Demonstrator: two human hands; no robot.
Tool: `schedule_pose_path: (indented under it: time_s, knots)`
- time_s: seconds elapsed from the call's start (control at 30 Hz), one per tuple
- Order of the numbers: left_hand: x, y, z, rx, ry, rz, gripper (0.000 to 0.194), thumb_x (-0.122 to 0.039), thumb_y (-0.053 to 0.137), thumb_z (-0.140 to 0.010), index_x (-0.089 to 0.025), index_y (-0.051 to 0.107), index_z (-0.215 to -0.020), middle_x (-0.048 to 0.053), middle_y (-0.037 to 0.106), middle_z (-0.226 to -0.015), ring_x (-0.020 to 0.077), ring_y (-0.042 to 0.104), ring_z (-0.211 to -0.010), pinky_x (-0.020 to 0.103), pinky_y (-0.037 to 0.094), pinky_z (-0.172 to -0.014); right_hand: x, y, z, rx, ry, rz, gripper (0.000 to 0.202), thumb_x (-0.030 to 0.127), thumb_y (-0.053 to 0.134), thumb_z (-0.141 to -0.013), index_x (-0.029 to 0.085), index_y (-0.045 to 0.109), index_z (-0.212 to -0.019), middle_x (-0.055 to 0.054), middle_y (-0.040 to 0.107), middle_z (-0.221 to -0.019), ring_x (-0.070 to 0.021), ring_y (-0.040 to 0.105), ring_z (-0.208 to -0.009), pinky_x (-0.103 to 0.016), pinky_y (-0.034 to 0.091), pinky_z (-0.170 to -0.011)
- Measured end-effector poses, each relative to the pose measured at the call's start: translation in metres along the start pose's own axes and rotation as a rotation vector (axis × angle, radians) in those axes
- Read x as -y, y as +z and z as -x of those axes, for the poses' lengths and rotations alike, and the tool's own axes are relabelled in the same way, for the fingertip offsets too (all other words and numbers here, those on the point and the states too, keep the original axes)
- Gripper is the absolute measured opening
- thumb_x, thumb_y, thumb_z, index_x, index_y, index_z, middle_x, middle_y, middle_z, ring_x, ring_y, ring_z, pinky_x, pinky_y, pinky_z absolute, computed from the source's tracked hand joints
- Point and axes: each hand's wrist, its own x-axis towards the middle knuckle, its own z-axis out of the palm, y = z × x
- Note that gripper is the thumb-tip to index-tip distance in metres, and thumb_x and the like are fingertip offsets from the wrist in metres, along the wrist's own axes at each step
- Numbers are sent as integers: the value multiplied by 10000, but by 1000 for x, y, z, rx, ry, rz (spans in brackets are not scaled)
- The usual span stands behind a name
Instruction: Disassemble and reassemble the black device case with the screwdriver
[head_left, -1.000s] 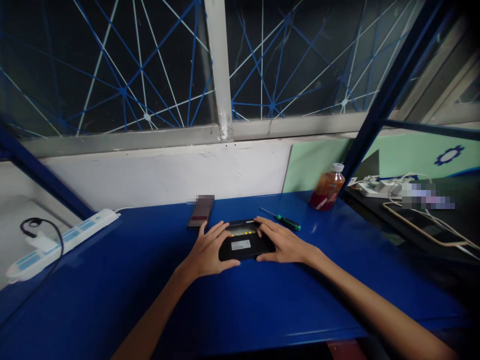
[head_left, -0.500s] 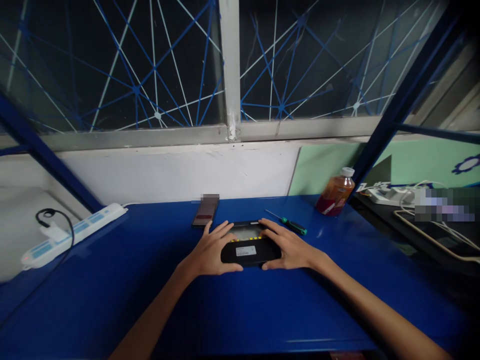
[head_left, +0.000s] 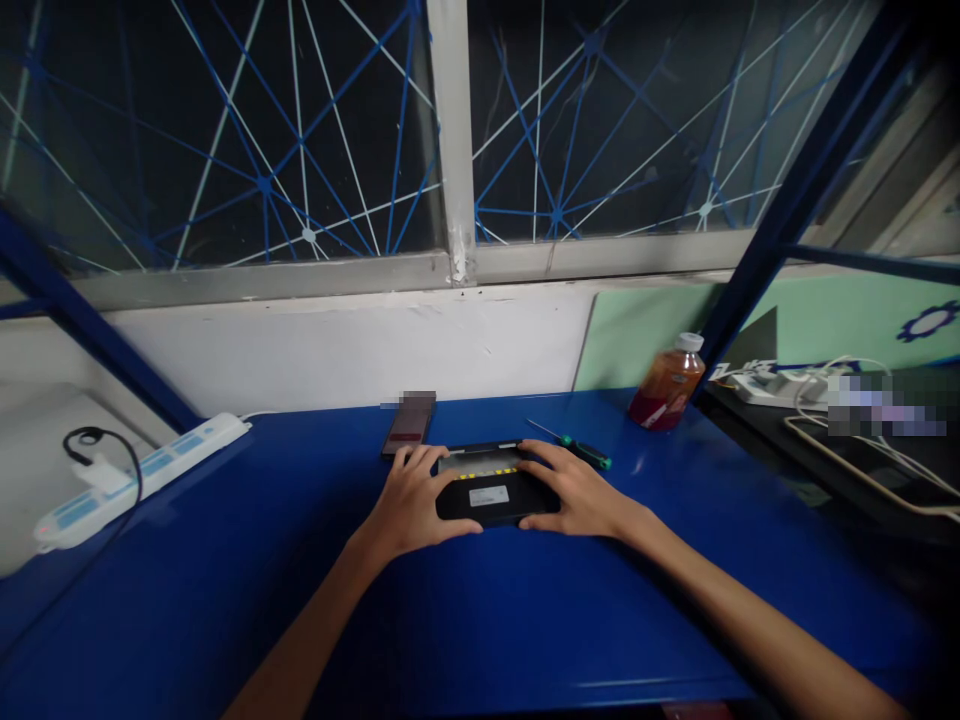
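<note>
Both hands grip a flat black rectangular device low over the blue table. It has a white label on its near half, a grey metallic panel on its far half and a yellow-and-black strip between them. My left hand clasps its left end, thumb along the near edge and fingers bent at the far corner. On the right end, my right hand has its thumb at the near edge and fingers on the far side. Just beyond lies a green-and-black screwdriver. A dark phone-like slab lies behind my left hand.
A white power strip with a plugged-in black cable lies at the left of the blue table. At the back right stands a drink bottle. Blue frame posts rise on both sides, and cables lie on a dark surface at right.
The fingers of my left hand have bent and drawn back from the device's far left part, uncovering more of the grey panel. My right hand keeps its hold. The view has shifted slightly.
</note>
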Motion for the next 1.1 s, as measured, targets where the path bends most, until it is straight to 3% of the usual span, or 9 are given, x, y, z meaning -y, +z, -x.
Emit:
schedule_pose_path:
  time_s: [0.2,0.4,0.63,0.8,1.1]
  knots:
    - [0,2,1,0,-12,-34,655,-773,577,-657,-196,678,-949,99,612,-981,297,548,-944,490,403,-854,2,-4,-2,-31,-35,5,712,606,668,-713,115,580,-1220,-197,540,-1240,-336,501,-1186,-520,409,-1002]
    - [-1,2,2,-31,-5,-84,628,-771,565,-673,-201,692,-903,107,610,-1027,311,528,-994,504,376,-895,3,-5,-2,-9,-29,-10,704,601,649,-735,110,571,-1234,-194,532,-1259,-326,509,-1189,-482,447,-980]
    - [-7,-6,-1,-7,-94,-77,680,-827,536,-626,-196,699,-818,107,592,-934,303,524,-897,466,399,-786,0,-2,-1,-11,-30,2,718,611,637,-740,107,562,-1245,-201,522,-1287,-337,490,-1215,-498,423,-1005]
    - [-6,-3,0,28,-95,-70,661,-804,524,-670,-183,701,-810,101,617,-861,293,542,-857,482,393,-812,1,-3,-1,-26,-36,53,741,640,619,-739,87,571,-1230,-221,490,-1296,-349,460,-1232,-511,385,-1030]
    - [0,5,2,24,-88,-5,630,-765,559,-688,-171,695,-849,115,645,-907,294,571,-900,451,431,-801,2,-5,-2,-31,-17,84,732,650,620,-732,80,602,-1192,-230,525,-1234,-362,482,-1199,-533,395,-1003]
